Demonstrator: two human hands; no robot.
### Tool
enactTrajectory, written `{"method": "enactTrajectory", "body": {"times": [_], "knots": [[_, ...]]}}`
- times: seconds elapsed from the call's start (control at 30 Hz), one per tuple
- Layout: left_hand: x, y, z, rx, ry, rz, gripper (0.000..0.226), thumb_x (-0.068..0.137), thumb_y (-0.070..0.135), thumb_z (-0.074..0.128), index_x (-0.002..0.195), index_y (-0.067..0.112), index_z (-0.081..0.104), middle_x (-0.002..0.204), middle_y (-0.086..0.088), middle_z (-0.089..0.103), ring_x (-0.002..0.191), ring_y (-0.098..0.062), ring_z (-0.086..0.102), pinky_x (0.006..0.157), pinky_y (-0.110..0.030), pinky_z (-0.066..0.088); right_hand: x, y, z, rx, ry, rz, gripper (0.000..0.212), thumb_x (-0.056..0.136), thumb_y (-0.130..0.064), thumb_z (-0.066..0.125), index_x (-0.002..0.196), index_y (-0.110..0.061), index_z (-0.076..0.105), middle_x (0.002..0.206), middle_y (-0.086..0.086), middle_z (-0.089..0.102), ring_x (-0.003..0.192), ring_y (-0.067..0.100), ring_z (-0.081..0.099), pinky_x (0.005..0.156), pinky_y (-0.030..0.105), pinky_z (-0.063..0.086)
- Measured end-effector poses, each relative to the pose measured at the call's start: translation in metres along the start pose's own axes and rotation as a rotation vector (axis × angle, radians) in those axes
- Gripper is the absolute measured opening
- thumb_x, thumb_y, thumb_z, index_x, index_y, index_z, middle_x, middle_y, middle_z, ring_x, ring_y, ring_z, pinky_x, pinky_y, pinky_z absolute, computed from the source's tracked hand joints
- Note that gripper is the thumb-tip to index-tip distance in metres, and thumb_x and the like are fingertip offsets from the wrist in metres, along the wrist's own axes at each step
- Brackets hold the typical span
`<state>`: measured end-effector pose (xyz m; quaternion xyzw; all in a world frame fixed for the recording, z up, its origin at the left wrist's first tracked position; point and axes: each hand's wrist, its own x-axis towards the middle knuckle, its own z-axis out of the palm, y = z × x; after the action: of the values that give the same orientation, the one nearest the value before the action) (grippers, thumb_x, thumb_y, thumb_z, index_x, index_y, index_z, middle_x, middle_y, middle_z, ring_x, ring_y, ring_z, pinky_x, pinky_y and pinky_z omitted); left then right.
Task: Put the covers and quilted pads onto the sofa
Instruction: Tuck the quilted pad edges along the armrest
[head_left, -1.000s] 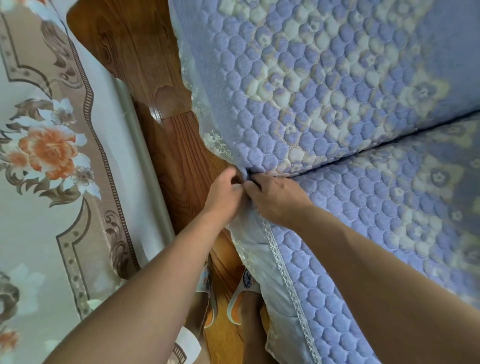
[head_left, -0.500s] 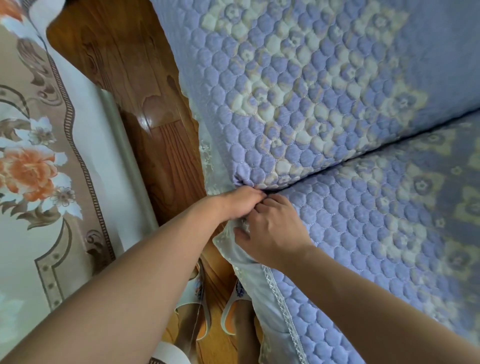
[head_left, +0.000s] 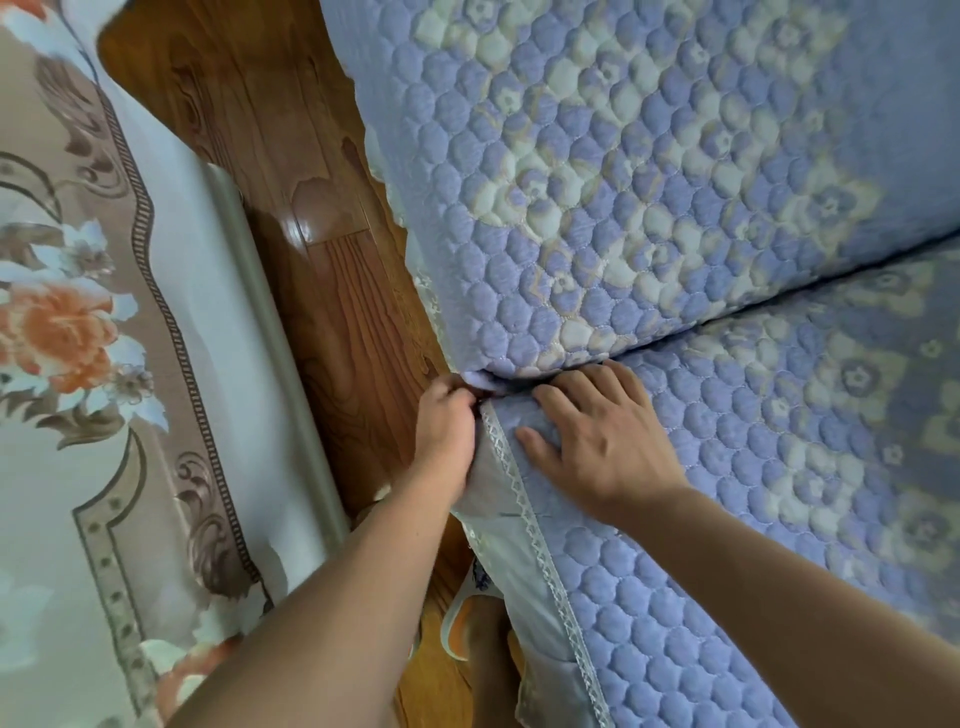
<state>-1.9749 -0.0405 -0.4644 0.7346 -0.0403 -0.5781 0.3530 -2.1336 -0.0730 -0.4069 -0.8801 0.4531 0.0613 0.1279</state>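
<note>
While left fingers (head_left: 457, 397) pinch its corner, right fingers (head_left: 563, 410) flatten the lavender quilted pad (head_left: 727, 467).

— Wooden floor (head_left: 332, 322), glossy, running from twelve o'clock down to six. On it?

— Floral rug (head_left: 78, 364) at nine o'clock, its grey edge lying along the boards. Sofa at three o'clock, carrying two quilted pads: one (head_left: 597, 182) toward one o'clock, the other (head_left: 779, 467) toward four, meeting in a seam.

— Anything at six?

— A slipper (head_left: 460, 631), white and orange, on the floor beside the lower pad's lace-trimmed edge.
</note>
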Motion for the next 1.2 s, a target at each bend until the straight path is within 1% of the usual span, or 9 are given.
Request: {"method": "enactTrajectory", "body": {"times": [0.13, 0.23, 0.43, 0.6, 0.77, 0.83, 0.97, 1.07, 1.2], "knots": [[-0.038, -0.027, 0.005, 0.14, 0.071, 0.107, 0.035, 0.096, 0.044, 0.045, 0.121, 0.026, 0.062, 0.124, 0.0, 0.06, 0.119, -0.016, 0.053, 0.101, -0.035, 0.041, 0.003, 0.004, -0.003, 0.001, 0.051, 0.0, 0.042, 0.098, -0.052, 0.049, 0.102, -0.015, 0.068, 0.098, 0.001, 0.063, 0.1, 0.028, 0.055, 0.107, 0.042, 0.035], [-0.057, -0.023, 0.018, 0.147, 0.041, 0.084, 0.047, 0.106, 0.038, 0.035, 0.146, 0.016, 0.048, 0.147, -0.007, 0.048, 0.137, -0.017, 0.039, 0.116, -0.033, 0.028, 0.012, 0.008, -0.012, -0.028, 0.062, 0.024, 0.041, 0.098, -0.051, 0.05, 0.098, -0.014, 0.066, 0.094, 0.001, 0.063, 0.096, 0.028, 0.056, 0.101, 0.042, 0.038], [-0.065, -0.004, 0.037, 0.081, 0.086, 0.092, 0.092, 0.083, 0.073, 0.026, 0.15, 0.013, 0.04, 0.153, -0.011, 0.043, 0.142, -0.024, 0.039, 0.118, -0.049, 0.031, -0.001, 0.003, -0.036, 0.191, 0.236, 0.297, 0.034, 0.091, -0.027, 0.067, 0.119, -0.011, 0.056, 0.126, 0.012, 0.051, 0.113, 0.032, 0.046, 0.1, 0.042, 0.04], [-0.072, -0.023, 0.04, 0.388, 0.089, 0.324, 0.078, 0.094, 0.043, 0.064, 0.155, 0.013, 0.027, 0.156, -0.014, 0.027, 0.144, -0.026, 0.03, 0.116, -0.028, 0.025, -0.082, 0.017, -0.033, 0.172, 0.176, 0.479, 0.043, 0.089, -0.014, 0.064, 0.131, -0.01, 0.053, 0.138, 0.013, 0.046, 0.122, 0.035, 0.045, 0.105, 0.046, 0.04], [-0.069, -0.012, 0.042, 0.653, 0.123, 0.22, 0.082, 0.093, 0.048, 0.063, 0.155, 0.019, 0.019, 0.157, -0.014, 0.022, 0.14, -0.036, 0.035, 0.115, -0.047, 0.031, -0.184, 0.013, -0.016, 0.22, 0.079, 0.877, 0.053, 0.093, -0.019, 0.06, 0.141, -0.022, 0.038, 0.153, 0.007, 0.03, 0.139, 0.032, 0.03, 0.115, 0.048, 0.033], [-0.098, 0.0, 0.05, 0.91, 0.271, 0.441, 0.076, 0.092, 0.038, 0.064, 0.153, 0.021, 0.022, 0.16, -0.014, 0.017, 0.143, -0.037, 0.027, 0.117, -0.054, 0.026, -0.214, 0.005, -0.014, 0.253, 0.069, 0.983, 0.058, 0.094, -0.021, 0.058, 0.147, -0.02, 0.035, 0.158, 0.011, 0.023, 0.144, 0.035, 0.023, 0.119, 0.049, 0.027], [-0.142, -0.005, 0.074, 1.567, -0.248, 0.955, 0.08, 0.096, 0.036, 0.05, 0.159, 0.035, 0.0, 0.166, -0.011, -0.013, 0.152, -0.038, -0.008, 0.123, -0.056, 0.005, -0.274, -0.01, -0.004, 0.27, -0.105, 1.11, 0.068, 0.1, -0.035, 0.042, 0.159, -0.025, 0.011, 0.167, 0.011, -0.001, 0.152, 0.035, 0.003, 0.122, 0.053, 0.016], [-0.138, 0.001, 0.082, 1.972, -0.537, 0.738, 0.074, 0.102, 0.058, 0.031, 0.153, 0.047, -0.022, 0.16, 0.002, -0.037, 0.147, -0.035, -0.033, 0.12, -0.064, 0.001, -0.314, -0.003, 0.004, 0.443, -0.349, 1.225, 0.066, 0.103, -0.053, 0.025, 0.156, -0.038, -0.012, 0.165, -0.006, -0.02, 0.152, 0.03, -0.012, 0.12, 0.059, 0.016], [-0.153, 0.021, 0.105, 2.16, -0.497, 0.573, 0.084, 0.098, 0.061, 0.042, 0.153, 0.047, -0.019, 0.163, 0.002, -0.029, 0.15, -0.042, -0.021, 0.114, -0.065, 0.026, -0.347, -0.004, -0.007, 0.541, -0.507, 1.417, 0.073, 0.102, -0.056, 0.028, 0.158, -0.027, -0.009, 0.167, 0.002, -0.012, 0.152, 0.035, -0.004, 0.115, 0.055, 0.031]]}}
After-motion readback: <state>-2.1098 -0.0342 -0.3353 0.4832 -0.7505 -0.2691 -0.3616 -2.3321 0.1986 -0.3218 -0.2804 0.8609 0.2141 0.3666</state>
